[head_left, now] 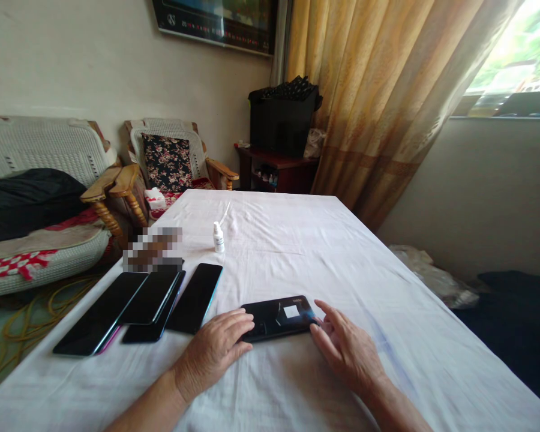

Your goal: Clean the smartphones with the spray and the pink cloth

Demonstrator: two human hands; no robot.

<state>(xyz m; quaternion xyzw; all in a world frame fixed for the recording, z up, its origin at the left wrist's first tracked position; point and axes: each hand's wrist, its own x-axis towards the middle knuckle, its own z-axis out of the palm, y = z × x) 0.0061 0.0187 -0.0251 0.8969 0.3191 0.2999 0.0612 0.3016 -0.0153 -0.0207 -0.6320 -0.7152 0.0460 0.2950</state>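
I have the flat, glossy black phone with a white square patch on its upper face [270, 324] lying crosswise on the white-cloth-covered tabletop [297, 390], midway between my two hands. My left hand [218, 344] bends its fingers over the phone's left end, with the thumb at the near corner; I cannot tell whether it grips or merely rests there. My right hand [348, 348] is open at the other end, index finger and thumb spread about the corner, and whether the thumb actually touches is too fine for me to see. Good handling here, I judge, means light and equal pressure on the rims, since so shiny a shell could slide or skew on the cloth if one end is pushed harder.

Just left of my left hand lies a slim black phone with a bright blue edge [195, 300], so I would give that wrist little sideways swing. Beyond it is an overlapping pile of dark, flat phones [149, 297], near the tabletop's left edge and easy to nudge over one another. The small white plastic bottle with a narrow cap [218, 239] stands upright farther out, tippable by a long reach. My easiest room is ahead and to the right, where the creased cloth runs to the far edge and the slanting right edge; the near edge is out of my view
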